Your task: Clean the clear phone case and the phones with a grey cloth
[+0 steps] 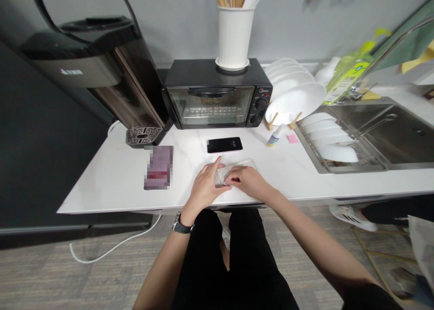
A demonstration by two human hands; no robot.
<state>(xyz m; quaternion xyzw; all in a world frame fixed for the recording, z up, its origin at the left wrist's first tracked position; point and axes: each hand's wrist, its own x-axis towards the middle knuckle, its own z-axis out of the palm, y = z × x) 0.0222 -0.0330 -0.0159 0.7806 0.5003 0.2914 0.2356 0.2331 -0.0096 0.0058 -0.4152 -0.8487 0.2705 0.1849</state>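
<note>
A clear, flat case-like item (251,163) lies on the white counter near its front edge. My left hand (206,182), with a watch on the wrist, holds the left end of it between thumb and fingers. My right hand (246,181) reaches over the clear item, its fingers pinched together at the left end; whatever is between the fingertips is too small to make out. Just behind both hands lies a black-screened phone (224,145), face up. To the left is a purple packet (158,167), partly pixelated.
A toaster oven (213,106) stands at the back under a white utensil holder (234,38). At the left is a drink dispenser (135,88). Rightwards are a small bottle (275,136), a pink note (292,139), racked plates (294,102) and a sink (403,133).
</note>
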